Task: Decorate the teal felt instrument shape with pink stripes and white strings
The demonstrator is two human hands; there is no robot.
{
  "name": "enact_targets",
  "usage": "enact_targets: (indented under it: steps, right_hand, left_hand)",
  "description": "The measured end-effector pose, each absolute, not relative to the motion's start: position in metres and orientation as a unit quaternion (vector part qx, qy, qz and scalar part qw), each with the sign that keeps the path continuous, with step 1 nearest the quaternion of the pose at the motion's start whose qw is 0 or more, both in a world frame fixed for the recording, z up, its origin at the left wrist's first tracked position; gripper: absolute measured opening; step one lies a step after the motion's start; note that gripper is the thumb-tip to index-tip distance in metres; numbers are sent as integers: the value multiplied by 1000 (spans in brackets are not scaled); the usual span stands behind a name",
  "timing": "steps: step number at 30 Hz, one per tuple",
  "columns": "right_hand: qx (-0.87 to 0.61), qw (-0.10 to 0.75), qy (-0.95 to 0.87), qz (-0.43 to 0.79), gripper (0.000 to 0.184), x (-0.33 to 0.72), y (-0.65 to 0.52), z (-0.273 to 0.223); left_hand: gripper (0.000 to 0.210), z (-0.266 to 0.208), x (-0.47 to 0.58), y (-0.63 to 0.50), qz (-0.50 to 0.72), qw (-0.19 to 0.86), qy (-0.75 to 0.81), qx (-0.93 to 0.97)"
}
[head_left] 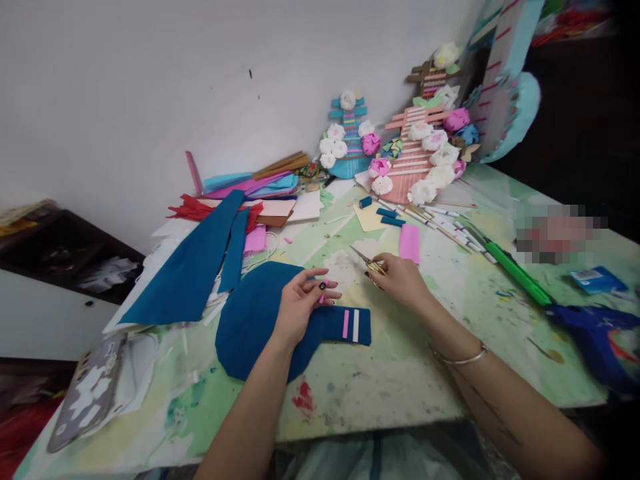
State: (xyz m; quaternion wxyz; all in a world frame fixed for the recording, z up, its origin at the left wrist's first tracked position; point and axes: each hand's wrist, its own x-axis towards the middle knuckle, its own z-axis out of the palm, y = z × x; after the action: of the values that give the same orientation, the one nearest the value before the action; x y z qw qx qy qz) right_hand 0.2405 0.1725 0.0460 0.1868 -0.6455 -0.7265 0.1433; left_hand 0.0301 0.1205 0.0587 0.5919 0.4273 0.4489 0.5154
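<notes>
My left hand [300, 303] is above a dark blue guitar-like cutout [250, 320], its thumb and fingers closed on a small pink strip [323, 291]. One pink strip [346, 324] and one white strip [356, 326] lie across the cutout's narrow neck. Over the table to the right, my right hand [400, 277] grips small gold-handled scissors [369, 259], their blades pointing up and left, away from the cutout. A pink paper piece [409, 244] lies just beyond that hand.
Decorated paper instruments [350, 140] with flowers lean at the back wall. Blue sheets [190, 267] lie at left near a phone [87, 393]. At right are a blue glue gun [595, 340] with a green stick [517, 273] and several white sticks [450, 227].
</notes>
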Motion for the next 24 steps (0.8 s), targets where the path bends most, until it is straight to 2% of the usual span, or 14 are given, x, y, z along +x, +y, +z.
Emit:
enact_targets:
  steps: [5,15,19,24]
  right_hand:
    - [-670,168,-715,110,25,245,176,41]
    - [-663,139,-728,106,23,245,177,42]
    - [-657,139,-732,111,22,246,178,41]
    - [-653,142,-735,114,21,246,176,42]
  left_hand:
    - [28,57,32,118,512,601,443,425]
    - [14,53,36,90,454,497,533,512]
    - [11,50,36,90,390,430,564,587]
    - [12,46,39,95,343,295,558,696]
